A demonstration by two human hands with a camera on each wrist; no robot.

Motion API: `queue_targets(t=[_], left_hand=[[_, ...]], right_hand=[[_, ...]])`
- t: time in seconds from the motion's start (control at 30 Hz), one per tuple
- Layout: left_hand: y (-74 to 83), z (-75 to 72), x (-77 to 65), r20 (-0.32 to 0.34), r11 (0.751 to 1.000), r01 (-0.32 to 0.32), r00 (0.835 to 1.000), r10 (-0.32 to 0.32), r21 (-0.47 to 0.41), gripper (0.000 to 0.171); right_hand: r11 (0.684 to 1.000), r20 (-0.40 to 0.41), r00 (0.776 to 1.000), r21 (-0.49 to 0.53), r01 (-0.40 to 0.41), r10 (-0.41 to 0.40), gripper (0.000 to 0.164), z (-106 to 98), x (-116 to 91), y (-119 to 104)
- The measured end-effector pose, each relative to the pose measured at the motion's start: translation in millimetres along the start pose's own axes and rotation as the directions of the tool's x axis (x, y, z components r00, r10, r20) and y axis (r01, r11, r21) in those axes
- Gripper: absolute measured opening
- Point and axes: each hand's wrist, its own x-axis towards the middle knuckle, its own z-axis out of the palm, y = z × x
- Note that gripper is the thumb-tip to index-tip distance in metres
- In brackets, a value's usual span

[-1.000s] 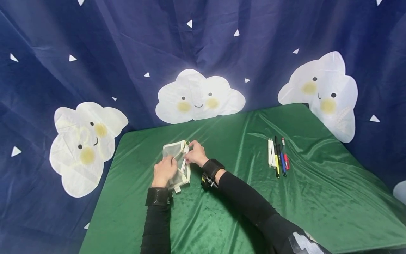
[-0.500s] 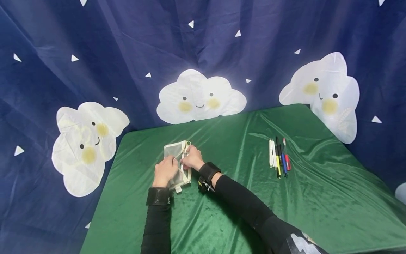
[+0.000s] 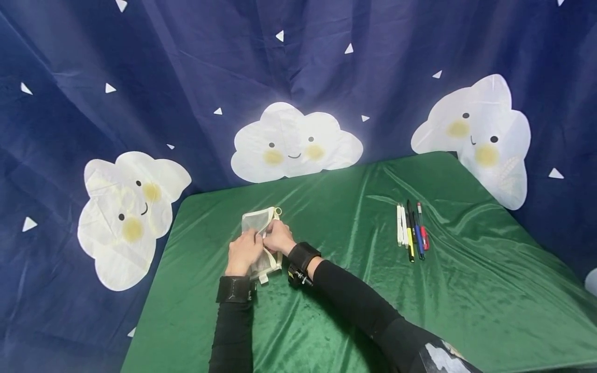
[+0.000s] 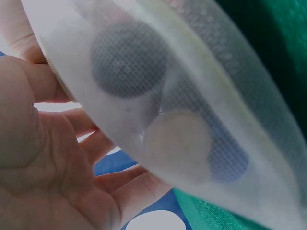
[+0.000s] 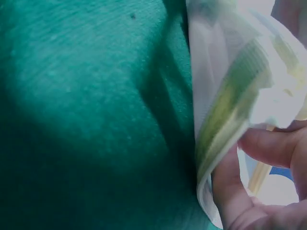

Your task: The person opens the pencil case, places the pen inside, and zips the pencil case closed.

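A whitish mesh pouch with cream edging and a small ring at its far corner lies on the green cloth. My left hand holds the pouch's left side, its fingers behind the mesh panel in the left wrist view. At the pouch's right edge, my right hand pinches the edge near the opening; its thumb and finger meet there in the right wrist view. Grey, pale and blue round shapes show through the mesh; I cannot tell what they are. The right fingertips are partly hidden in the head view.
Two white pens lie to the right on the green cloth. Beside them are a black-and-yellow pen, a blue pen and a red pen. A dark blue curtain with cloud prints hangs behind the table.
My right hand has moved down and left along the pouch's opening, covering the white strip seen between the hands earlier. The left hand stays on the pouch. The pens have not moved.
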Motion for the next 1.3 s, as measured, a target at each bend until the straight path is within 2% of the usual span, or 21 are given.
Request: queue_targets(t=[0.13, 0.3, 0.53, 0.8, 0.93, 1.0, 1.17, 1.3], left_hand=[[1.3, 0.6, -2.2, -0.013, 1.000, -0.011, 1.000, 0.011, -0.005, 0.042], [1.1, 1.6, -1.9, -0.029, 1.000, -0.020, 0.999, 0.020, 0.007, 0.042], [0.6, -0.1, 0.5, -0.012, 1.000, -0.009, 1.000, 0.009, 0.005, 0.045], [2.5, 0.6, -0.3, 0.003, 1.000, -0.006, 1.000, 0.006, -0.001, 0.046], [2.7, -0.4, -1.2, 0.013, 1.000, -0.004, 1.000, 0.004, -0.015, 0.048], [2.7, -1.7, -1.2, 0.019, 1.000, -0.008, 1.000, 0.009, -0.018, 0.050], [3.3, -3.3, -2.8, 0.040, 0.998, -0.002, 0.999, 0.004, -0.057, 0.050], [5.5, -4.0, -4.2, 0.060, 0.996, 0.000, 0.998, 0.005, -0.092, 0.051]], right_hand=[[1.000, -0.003, 1.000, -0.023, 0.012, -0.012, 0.027, 2, -1, 3], [0.998, 0.034, 0.998, -0.023, 0.059, -0.058, 0.020, 3, -5, 3], [0.992, 0.083, 0.989, 0.003, 0.126, -0.126, 0.020, 2, -10, 3], [0.988, 0.211, 0.974, 0.144, 0.056, -0.086, 0.032, 1, -7, 9], [0.987, 0.279, 0.957, 0.158, 0.029, -0.073, 0.039, 1, -6, 11], [0.988, 0.294, 0.953, 0.150, 0.032, -0.076, 0.038, 0, -5, 11], [0.990, 0.347, 0.934, 0.133, 0.039, -0.084, 0.020, -1, -6, 12], [0.990, 0.399, 0.913, 0.133, 0.035, -0.086, 0.022, -5, -5, 12]])
